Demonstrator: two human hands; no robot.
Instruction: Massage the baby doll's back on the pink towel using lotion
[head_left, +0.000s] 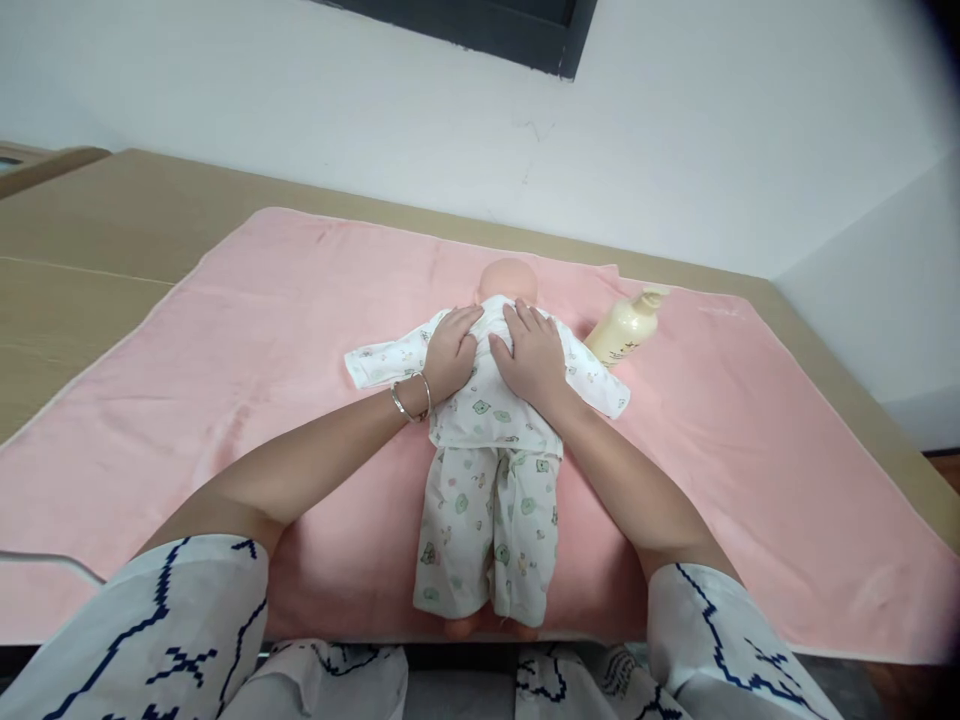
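A baby doll (pixel 495 420) in a white printed top and trousers lies on a pink blanket (pixel 315 290), its head away from me and its feet toward me. The back of its bald head shows and no face, so it seems to lie face down. My left hand (pixel 451 352) rests flat on the left of its upper back, a silver bracelet (pixel 411 398) on the wrist. On the right of the upper back lies my right hand (pixel 531 355), palm down with fingers stretched out. Both sleeves of the top spread sideways.
A pale yellow pump bottle (pixel 624 328) lies on its side by the doll's right sleeve. Under the blanket is a tan table (pixel 142 215), against a white wall (pixel 420 110). A white cable (pixel 52 560) crosses the left front edge.
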